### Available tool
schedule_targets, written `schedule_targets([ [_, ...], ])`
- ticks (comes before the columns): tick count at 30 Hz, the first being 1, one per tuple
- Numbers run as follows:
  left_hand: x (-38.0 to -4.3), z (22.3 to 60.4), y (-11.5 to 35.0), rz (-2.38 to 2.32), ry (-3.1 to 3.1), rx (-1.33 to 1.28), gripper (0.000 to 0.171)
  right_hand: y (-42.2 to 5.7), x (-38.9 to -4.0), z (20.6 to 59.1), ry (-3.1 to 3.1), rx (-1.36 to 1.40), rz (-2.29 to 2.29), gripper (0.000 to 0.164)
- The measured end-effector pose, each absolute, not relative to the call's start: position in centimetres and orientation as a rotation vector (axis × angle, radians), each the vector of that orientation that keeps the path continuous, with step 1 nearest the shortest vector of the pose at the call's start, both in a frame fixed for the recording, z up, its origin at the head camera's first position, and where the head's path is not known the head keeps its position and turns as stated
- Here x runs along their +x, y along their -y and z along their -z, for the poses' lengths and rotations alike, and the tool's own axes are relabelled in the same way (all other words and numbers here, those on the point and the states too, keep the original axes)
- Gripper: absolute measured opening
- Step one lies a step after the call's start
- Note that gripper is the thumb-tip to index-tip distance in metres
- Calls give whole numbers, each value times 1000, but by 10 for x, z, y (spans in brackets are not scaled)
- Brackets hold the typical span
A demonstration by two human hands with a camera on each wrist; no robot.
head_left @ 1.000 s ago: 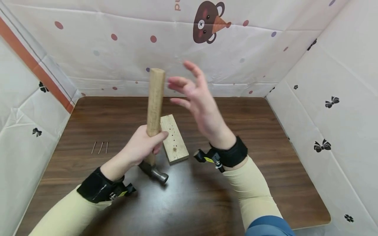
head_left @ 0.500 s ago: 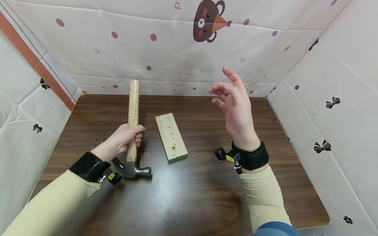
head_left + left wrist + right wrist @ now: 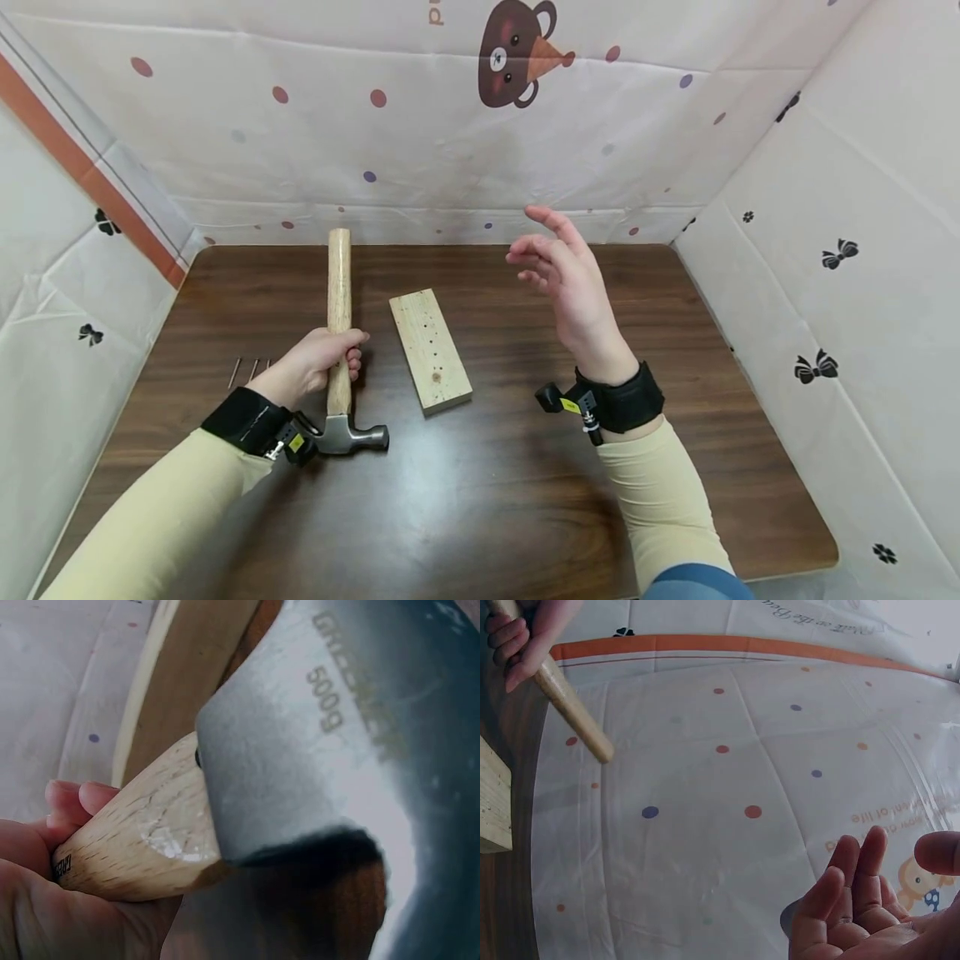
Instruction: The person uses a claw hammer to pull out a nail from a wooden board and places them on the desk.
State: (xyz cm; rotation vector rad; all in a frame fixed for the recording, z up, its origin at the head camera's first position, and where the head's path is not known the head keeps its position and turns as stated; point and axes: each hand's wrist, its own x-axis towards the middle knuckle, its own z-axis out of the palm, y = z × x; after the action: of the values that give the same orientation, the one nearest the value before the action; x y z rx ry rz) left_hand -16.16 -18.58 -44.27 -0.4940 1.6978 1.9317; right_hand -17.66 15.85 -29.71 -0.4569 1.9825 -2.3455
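Observation:
My left hand [image 3: 318, 358] grips a claw hammer [image 3: 340, 283] by its wooden handle, the metal head toward me and the handle end pointing away. In the left wrist view the hammer head [image 3: 277, 742] fills the right side, marked 500g, with the fingers [image 3: 67, 799] wrapped round the handle. To the right of the hammer lies a pale wooden block [image 3: 427, 350] with a row of small dark holes. My right hand [image 3: 577, 292] is raised over the right side of the table, holding nothing, its fingers loosely bent and spread.
Several nails [image 3: 236, 372] lie left of the hammer, partly hidden by my left wrist. The brown wooden table [image 3: 495, 500] carries all of this. Patterned white sheeting [image 3: 315, 142] rises behind it and at both sides.
The left hand has carried the hammer to the left, away from the block, and lowered it. My right hand has moved off to the right, apart from the hammer.

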Motion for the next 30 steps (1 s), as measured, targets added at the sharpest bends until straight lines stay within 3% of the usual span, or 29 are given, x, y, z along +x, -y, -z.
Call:
schedule_targets([
  [15, -167, 458, 184, -1759, -1891, -521, 21, -156, -165, 289, -1999, -511, 2233, 29],
  [24, -174, 448, 191, -782, -2636, -209, 43, -155, -162, 287, -1983, -564, 2204, 26],
  [30, -184, 463, 198, -502, -2684, -142, 53, -152, -162, 289, -2002, -571, 2176, 28],
])
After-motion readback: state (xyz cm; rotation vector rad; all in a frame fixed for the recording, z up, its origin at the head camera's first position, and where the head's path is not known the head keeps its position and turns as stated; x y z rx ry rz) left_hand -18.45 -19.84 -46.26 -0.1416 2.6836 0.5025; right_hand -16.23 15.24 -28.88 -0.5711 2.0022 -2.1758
